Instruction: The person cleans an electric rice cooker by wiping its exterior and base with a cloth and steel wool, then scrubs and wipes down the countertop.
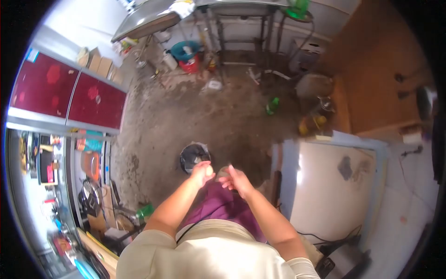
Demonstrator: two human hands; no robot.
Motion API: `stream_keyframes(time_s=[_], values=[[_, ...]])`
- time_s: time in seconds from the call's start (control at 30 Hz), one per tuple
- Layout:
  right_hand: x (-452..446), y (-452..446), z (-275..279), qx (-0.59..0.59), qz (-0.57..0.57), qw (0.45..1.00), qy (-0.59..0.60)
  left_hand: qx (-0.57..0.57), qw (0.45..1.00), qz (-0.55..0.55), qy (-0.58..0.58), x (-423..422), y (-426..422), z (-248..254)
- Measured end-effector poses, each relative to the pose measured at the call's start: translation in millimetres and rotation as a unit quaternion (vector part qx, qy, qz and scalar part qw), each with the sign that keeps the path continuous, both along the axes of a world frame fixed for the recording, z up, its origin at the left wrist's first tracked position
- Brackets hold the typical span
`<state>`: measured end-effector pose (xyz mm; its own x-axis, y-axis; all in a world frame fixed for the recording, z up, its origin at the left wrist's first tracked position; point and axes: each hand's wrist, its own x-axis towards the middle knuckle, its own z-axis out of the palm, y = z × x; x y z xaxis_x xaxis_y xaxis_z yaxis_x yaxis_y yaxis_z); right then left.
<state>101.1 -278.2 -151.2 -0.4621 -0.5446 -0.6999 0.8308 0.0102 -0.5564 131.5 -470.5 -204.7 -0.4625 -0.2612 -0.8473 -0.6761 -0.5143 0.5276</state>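
My left hand [201, 174] is in front of my body, its fingers closed around a small pale roundish thing [209, 170] whose kind I cannot make out. Close by on the right, my right hand [236, 180] has its fingers curled inward. A blurred greyish-brown patch shows at its fingertips, and I cannot tell whether it is something held. The hands are apart, with a narrow gap between them. Just beyond my left hand, a bin lined with a black bag [195, 157] stands on the floor, partly hidden by that hand.
A green bottle [272, 106] lies on the stained floor [218, 118]. Under the far counter are a teal basin [185, 50] and a red bucket [189, 65]. A red-doored cabinet [95, 100] and cluttered shelves line the left. To the right is a pale panel with a blue frame [288, 186].
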Motion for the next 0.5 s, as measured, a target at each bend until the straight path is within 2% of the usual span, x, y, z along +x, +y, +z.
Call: stream_keyframes(time_s=[0.07, 0.17, 0.3, 0.4, 0.5], values=[[-3, -24, -4, 0.003, 0.025, 1.0, -0.007, -0.018, 0.998, 0.059, -0.026, 13, -40, -22], [-7, -54, -6, 0.017, 0.033, 0.999, -0.022, -0.092, 0.989, 0.072, -0.087, 12, -74, -18], [-22, -81, -12, 0.026, -0.005, 0.999, -0.022, -0.078, 0.988, 0.004, -0.133, -10, -92, -9], [-37, -81, -9, 0.025, -0.088, 0.996, -0.006, -0.025, 0.994, -0.058, -0.091, -38, -89, -20], [-58, -49, 5, 0.052, -0.215, 0.974, 0.041, 0.037, 0.991, -0.128, -0.005, -90, -56, -1]])
